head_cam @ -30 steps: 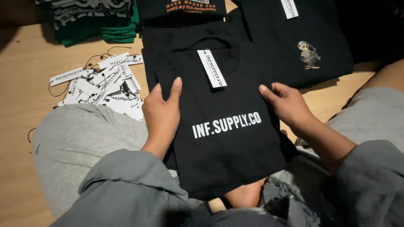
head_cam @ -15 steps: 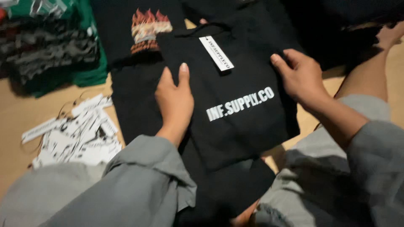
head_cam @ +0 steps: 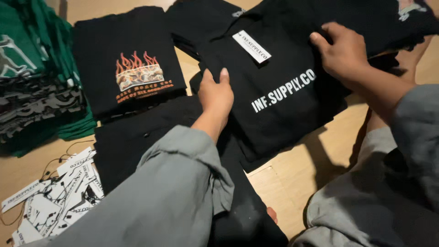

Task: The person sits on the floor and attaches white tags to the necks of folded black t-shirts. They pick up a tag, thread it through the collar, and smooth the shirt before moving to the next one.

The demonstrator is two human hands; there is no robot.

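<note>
I hold a folded black t-shirt (head_cam: 283,105) with white lettering on the chest and a white neck label (head_cam: 251,45). My left hand (head_cam: 215,93) grips its left edge. My right hand (head_cam: 343,50) grips its upper right edge. The shirt hangs just above the wooden floor and over other black garments, tilted with its right side further from me. Both arms wear grey sleeves.
A folded black shirt with an orange flame print (head_cam: 132,68) lies at the left. A stack of green and grey folded shirts (head_cam: 32,87) stands at the far left. White hang tags with strings (head_cam: 55,196) lie at the bottom left. More black shirts (head_cam: 375,18) lie behind. Wooden floor (head_cam: 292,178) shows below.
Both hands have carried the lettered black shirt from my lap up and to the right, away from me. The view has shifted, so the flame-print shirt and the green stack now show.
</note>
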